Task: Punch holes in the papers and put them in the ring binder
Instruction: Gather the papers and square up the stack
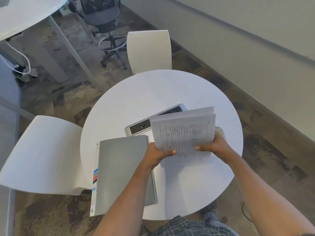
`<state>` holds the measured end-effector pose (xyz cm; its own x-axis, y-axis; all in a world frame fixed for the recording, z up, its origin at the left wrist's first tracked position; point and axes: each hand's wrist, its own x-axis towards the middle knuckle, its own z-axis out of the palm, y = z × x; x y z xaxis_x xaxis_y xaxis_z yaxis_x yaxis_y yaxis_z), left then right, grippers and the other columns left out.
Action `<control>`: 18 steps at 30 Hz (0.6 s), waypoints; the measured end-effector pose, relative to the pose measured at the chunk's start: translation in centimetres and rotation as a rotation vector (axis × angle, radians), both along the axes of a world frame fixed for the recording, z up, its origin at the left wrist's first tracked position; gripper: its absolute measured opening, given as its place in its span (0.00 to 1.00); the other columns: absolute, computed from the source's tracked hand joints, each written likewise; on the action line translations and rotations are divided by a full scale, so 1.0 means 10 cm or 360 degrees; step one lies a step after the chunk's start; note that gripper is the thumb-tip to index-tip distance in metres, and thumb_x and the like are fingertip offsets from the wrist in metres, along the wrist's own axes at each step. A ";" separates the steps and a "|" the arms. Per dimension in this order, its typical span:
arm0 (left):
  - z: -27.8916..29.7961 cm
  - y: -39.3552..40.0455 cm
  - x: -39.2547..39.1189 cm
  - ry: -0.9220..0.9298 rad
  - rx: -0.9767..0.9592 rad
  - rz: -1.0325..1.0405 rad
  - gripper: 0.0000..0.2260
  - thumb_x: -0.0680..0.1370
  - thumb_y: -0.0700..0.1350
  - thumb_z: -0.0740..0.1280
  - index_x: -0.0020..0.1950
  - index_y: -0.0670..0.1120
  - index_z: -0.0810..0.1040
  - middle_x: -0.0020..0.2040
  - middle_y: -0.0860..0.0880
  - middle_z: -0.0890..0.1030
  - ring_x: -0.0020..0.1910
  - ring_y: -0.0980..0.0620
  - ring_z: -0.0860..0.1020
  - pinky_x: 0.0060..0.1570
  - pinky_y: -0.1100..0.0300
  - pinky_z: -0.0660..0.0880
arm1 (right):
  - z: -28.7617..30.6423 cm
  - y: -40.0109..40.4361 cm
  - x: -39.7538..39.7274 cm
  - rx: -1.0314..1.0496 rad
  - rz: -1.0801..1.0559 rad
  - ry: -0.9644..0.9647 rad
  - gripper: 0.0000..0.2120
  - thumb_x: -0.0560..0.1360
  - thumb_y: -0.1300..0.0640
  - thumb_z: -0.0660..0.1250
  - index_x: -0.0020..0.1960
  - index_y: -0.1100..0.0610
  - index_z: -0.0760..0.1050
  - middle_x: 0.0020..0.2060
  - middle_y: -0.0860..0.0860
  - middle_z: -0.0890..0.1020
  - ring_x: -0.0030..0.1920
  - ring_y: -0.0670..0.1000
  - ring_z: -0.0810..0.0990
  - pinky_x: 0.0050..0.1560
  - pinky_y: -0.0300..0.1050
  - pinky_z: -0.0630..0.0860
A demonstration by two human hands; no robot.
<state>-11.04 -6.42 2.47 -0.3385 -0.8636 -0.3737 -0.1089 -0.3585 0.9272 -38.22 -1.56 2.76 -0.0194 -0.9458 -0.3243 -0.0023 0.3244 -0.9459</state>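
Plaid shorts (190, 227) at near edge. Left hand (157, 155) and right hand (217, 148) each grip the near end of the papers (183, 133), raised over the round table (136, 99). Closed grey binder (122, 171) lies left, overhanging the near rim. 1 power strip (139, 127) lies beyond.

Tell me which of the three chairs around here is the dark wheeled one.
The office chair at the top, beyond the round table. It is dark mesh on a wheeled base; the two white chairs at the table are plain shells.
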 end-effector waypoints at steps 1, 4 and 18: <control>-0.01 0.01 0.01 -0.0018 0.0008 0.0020 0.20 0.67 0.34 0.82 0.57 0.44 0.86 0.55 0.45 0.88 0.57 0.45 0.86 0.58 0.49 0.82 | -0.01 0.02 0.00 -0.0007 0.0011 0.0008 0.22 0.66 0.69 0.81 0.55 0.52 0.82 0.51 0.47 0.88 0.55 0.49 0.85 0.58 0.54 0.83; 0.02 0.02 0.00 -0.0038 0.0012 0.0066 0.15 0.68 0.33 0.81 0.52 0.45 0.87 0.51 0.46 0.89 0.54 0.47 0.86 0.53 0.57 0.82 | 0.05 0.06 0.01 -0.0060 -0.0047 -0.0006 0.22 0.68 0.71 0.79 0.54 0.49 0.82 0.49 0.42 0.87 0.55 0.46 0.84 0.56 0.48 0.83; -0.08 0.01 -0.01 -0.0097 -0.0107 0.0014 0.15 0.72 0.36 0.80 0.57 0.48 0.85 0.54 0.46 0.88 0.54 0.50 0.86 0.53 0.56 0.83 | -0.09 0.07 0.01 -0.0034 -0.0120 0.0017 0.19 0.70 0.69 0.79 0.57 0.55 0.83 0.51 0.52 0.87 0.56 0.51 0.85 0.55 0.47 0.83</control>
